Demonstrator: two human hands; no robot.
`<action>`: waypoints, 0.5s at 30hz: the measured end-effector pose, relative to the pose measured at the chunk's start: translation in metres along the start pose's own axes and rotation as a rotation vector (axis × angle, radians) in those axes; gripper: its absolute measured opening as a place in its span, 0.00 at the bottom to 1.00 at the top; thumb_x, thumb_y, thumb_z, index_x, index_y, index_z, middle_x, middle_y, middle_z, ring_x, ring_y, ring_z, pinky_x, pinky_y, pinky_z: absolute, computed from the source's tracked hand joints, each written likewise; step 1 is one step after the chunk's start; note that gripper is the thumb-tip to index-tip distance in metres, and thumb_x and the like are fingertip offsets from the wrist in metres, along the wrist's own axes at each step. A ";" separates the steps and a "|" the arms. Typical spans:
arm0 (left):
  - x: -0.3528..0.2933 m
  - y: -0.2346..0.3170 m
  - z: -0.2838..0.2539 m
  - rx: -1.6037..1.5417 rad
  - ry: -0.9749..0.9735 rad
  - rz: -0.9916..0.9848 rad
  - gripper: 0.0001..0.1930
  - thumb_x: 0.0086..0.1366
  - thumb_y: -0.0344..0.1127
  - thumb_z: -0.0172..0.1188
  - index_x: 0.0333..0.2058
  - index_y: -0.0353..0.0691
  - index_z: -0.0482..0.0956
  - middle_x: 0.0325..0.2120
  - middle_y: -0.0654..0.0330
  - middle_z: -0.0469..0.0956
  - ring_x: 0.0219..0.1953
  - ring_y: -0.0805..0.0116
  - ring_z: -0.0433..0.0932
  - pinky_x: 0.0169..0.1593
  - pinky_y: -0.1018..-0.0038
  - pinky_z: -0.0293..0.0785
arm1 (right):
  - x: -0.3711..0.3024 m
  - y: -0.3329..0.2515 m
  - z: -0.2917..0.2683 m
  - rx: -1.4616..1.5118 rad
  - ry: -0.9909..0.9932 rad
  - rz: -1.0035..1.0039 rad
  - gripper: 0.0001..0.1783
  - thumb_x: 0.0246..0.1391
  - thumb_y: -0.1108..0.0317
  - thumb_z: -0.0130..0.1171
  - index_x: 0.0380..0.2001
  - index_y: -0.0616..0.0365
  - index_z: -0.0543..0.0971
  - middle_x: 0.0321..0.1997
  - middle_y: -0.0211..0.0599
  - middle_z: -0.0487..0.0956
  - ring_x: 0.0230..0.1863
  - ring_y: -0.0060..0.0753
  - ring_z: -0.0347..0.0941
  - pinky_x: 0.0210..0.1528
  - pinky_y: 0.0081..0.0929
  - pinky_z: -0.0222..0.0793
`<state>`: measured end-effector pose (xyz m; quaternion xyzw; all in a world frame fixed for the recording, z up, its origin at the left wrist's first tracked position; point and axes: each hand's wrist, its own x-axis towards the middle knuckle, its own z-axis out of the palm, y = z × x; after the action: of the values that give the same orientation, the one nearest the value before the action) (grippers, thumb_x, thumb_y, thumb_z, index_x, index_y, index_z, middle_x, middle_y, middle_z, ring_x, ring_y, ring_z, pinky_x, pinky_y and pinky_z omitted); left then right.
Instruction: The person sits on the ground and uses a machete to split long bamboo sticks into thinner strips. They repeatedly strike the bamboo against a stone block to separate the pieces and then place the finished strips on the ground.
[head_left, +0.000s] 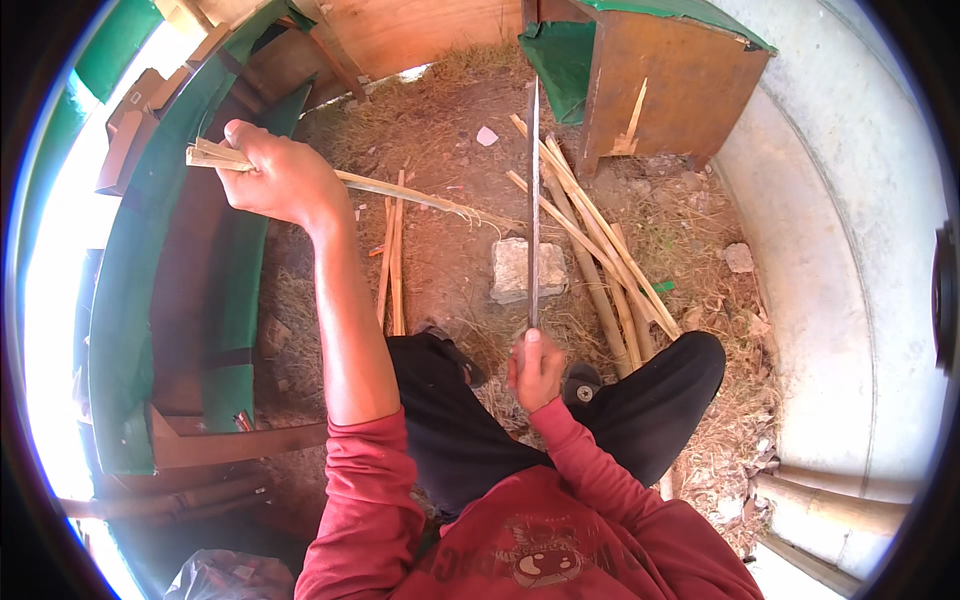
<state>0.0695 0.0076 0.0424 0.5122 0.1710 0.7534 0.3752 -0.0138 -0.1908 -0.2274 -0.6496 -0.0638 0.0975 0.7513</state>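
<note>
My left hand (280, 178), raised at the left, is closed around a split bamboo strip (410, 197). The strip's short end sticks out past my fingers, and its long part slants right and down, with frayed fibres along it. Low in the middle, my right hand (537, 368) grips the handle of a long, narrow machete (534, 190), its blade pointing straight away from me. The strip's far end reaches close to the blade; whether they touch I cannot tell. Behind the blade a pale stone block (512, 268) lies on the ground.
Long bamboo strips (600, 240) lie piled right of the stone, and thinner sticks (397, 255) left of it. A wooden cabinet with green covering (680, 90) stands at the far right. Along the left runs a green-covered bench (125, 330). Bamboo poles (830, 505) lie lower right.
</note>
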 end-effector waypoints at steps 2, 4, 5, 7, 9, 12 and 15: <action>0.003 -0.007 0.006 0.108 0.028 0.066 0.15 0.68 0.35 0.48 0.24 0.31 0.65 0.17 0.63 0.65 0.20 0.73 0.64 0.27 0.71 0.65 | -0.003 0.014 0.009 0.006 -0.023 -0.098 0.29 0.65 0.48 0.44 0.17 0.60 0.71 0.12 0.37 0.70 0.12 0.34 0.69 0.19 0.33 0.63; -0.005 0.001 0.017 0.107 0.070 0.158 0.14 0.68 0.35 0.48 0.28 0.28 0.68 0.20 0.59 0.69 0.24 0.68 0.68 0.32 0.68 0.67 | 0.000 0.052 0.021 -0.276 -0.001 0.039 0.31 0.63 0.43 0.44 0.22 0.62 0.72 0.12 0.40 0.70 0.14 0.36 0.71 0.20 0.34 0.65; -0.010 0.006 0.022 0.097 0.093 0.200 0.14 0.68 0.35 0.48 0.30 0.26 0.69 0.22 0.57 0.71 0.26 0.66 0.69 0.35 0.67 0.67 | 0.009 0.079 0.024 -0.343 0.009 0.178 0.32 0.62 0.42 0.45 0.20 0.61 0.71 0.11 0.37 0.68 0.12 0.32 0.68 0.17 0.30 0.63; -0.004 -0.002 0.015 0.130 0.147 0.215 0.13 0.68 0.34 0.48 0.32 0.26 0.71 0.24 0.54 0.73 0.27 0.64 0.71 0.35 0.67 0.67 | 0.021 0.034 0.025 -0.150 -0.008 0.656 0.34 0.61 0.38 0.46 0.19 0.61 0.70 0.10 0.34 0.67 0.10 0.29 0.67 0.15 0.28 0.63; -0.002 -0.006 0.015 0.083 0.177 0.246 0.13 0.67 0.34 0.48 0.31 0.27 0.71 0.23 0.54 0.72 0.26 0.64 0.69 0.34 0.68 0.65 | 0.029 0.044 0.014 -0.296 -0.027 0.429 0.34 0.61 0.39 0.46 0.18 0.62 0.70 0.10 0.34 0.67 0.10 0.28 0.67 0.15 0.27 0.63; -0.003 0.000 0.011 0.130 0.142 0.141 0.12 0.67 0.34 0.49 0.29 0.28 0.70 0.21 0.56 0.69 0.25 0.65 0.66 0.33 0.67 0.64 | 0.020 0.019 0.011 -0.246 -0.091 0.219 0.37 0.60 0.38 0.46 0.25 0.71 0.74 0.19 0.56 0.73 0.23 0.54 0.72 0.29 0.43 0.66; -0.011 0.006 0.021 0.081 0.135 0.199 0.12 0.67 0.33 0.49 0.27 0.29 0.69 0.19 0.58 0.66 0.25 0.66 0.64 0.33 0.66 0.63 | 0.021 0.017 0.016 -0.234 -0.031 -0.038 0.38 0.59 0.39 0.47 0.27 0.74 0.77 0.22 0.65 0.75 0.27 0.65 0.75 0.33 0.49 0.69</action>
<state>0.0880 -0.0072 0.0477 0.4894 0.1747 0.8122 0.2653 0.0021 -0.1681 -0.2425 -0.7301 -0.0987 0.0852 0.6708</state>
